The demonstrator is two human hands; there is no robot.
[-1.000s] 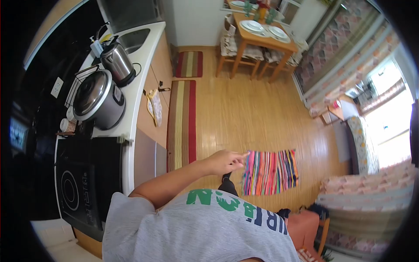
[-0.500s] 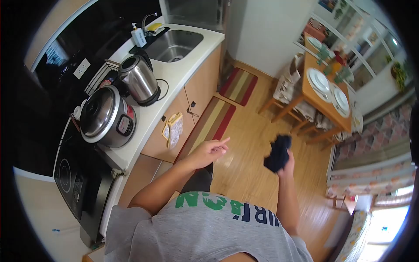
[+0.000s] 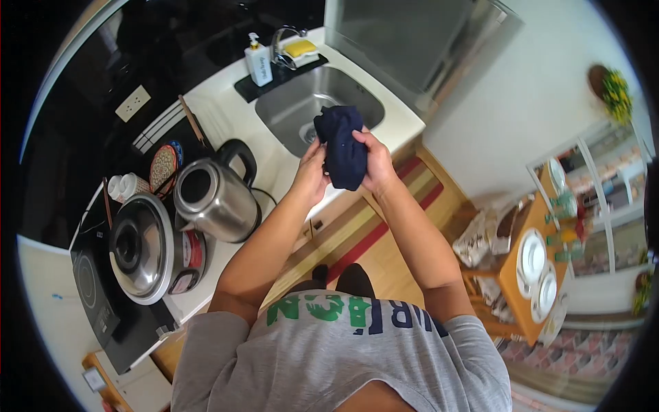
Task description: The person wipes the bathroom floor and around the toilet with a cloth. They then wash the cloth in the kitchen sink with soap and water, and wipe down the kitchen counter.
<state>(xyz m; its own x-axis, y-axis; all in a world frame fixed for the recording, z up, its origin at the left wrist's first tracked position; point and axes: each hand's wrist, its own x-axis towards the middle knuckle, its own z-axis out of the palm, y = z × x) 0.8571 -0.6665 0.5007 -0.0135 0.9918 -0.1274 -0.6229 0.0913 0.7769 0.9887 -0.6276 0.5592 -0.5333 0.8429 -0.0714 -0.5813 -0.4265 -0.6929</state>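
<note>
A dark navy cloth [image 3: 344, 151] is bunched up between my two hands, in front of the steel sink [image 3: 374, 110]. My left hand [image 3: 312, 173] grips its left side, and my right hand [image 3: 377, 163] holds the right side with the thumb on top. Both hands are closed on it. Behind the cloth, part of the basin and its drain are hidden. A soap bottle [image 3: 259, 62] and a yellow sponge [image 3: 300, 48] stand by the faucet [image 3: 277, 49] at the sink's back edge.
On the counter to the left are a steel kettle [image 3: 223, 202], a rice cooker [image 3: 143, 247] and white cups [image 3: 128, 186]. A cooktop [image 3: 93, 288] lies at far left. The dining table [image 3: 525, 275] with plates is at right. Striped mats [image 3: 357, 240] lie on the floor.
My view has turned toward the sink and come closer to it. The cloth, earlier in my right hand alone, is now held by both hands, and my left hand has closed on it.
</note>
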